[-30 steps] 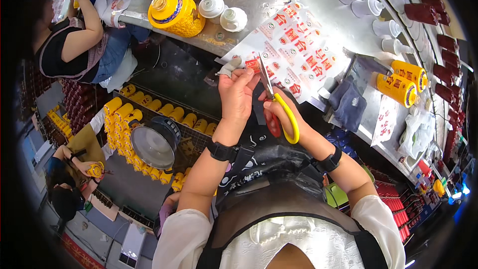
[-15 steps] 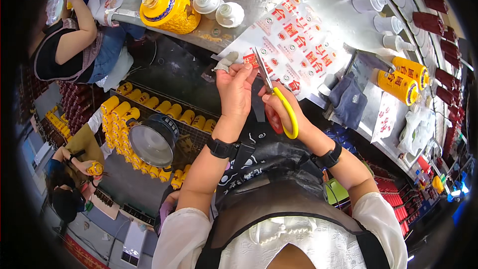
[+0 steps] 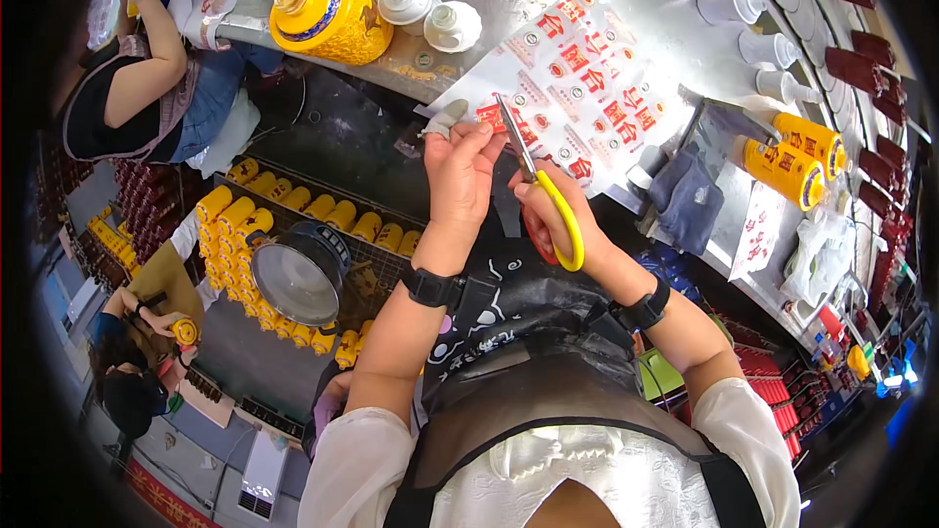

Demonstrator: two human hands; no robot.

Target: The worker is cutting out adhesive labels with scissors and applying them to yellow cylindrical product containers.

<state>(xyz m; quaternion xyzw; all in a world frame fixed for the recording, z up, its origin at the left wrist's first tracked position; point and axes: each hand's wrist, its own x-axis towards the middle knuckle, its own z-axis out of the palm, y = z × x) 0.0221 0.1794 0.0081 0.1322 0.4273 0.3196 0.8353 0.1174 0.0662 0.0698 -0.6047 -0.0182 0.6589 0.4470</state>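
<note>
Between the thumb and fingers of my left hand (image 3: 462, 176) is a small red-and-white printed label (image 3: 489, 114). A whitish finger cover (image 3: 447, 118) sits on one of that hand's fingers. My right hand (image 3: 550, 207) grips a pair of scissors (image 3: 569, 221) with yellow and red handles, its fingers in the loops. The metal blades point away from me, right beside the label. Just beyond both hands, a large sheet of red-printed labels (image 3: 592, 88) lies on the metal table; the blades overlap its near edge in view.
On the metal table (image 3: 499, 0) stand a large yellow jar (image 3: 328, 18) and two white lidded pieces (image 3: 452, 27) at left. At right are a dark folded cloth (image 3: 687, 198), yellow bottles (image 3: 780, 172) and white cups (image 3: 768, 49). Two people (image 3: 147, 88) work at the left.
The scissors have shifted very slightly to the left, and their red loop shows less. Both hands otherwise keep nearly the same place, with the label still held.
</note>
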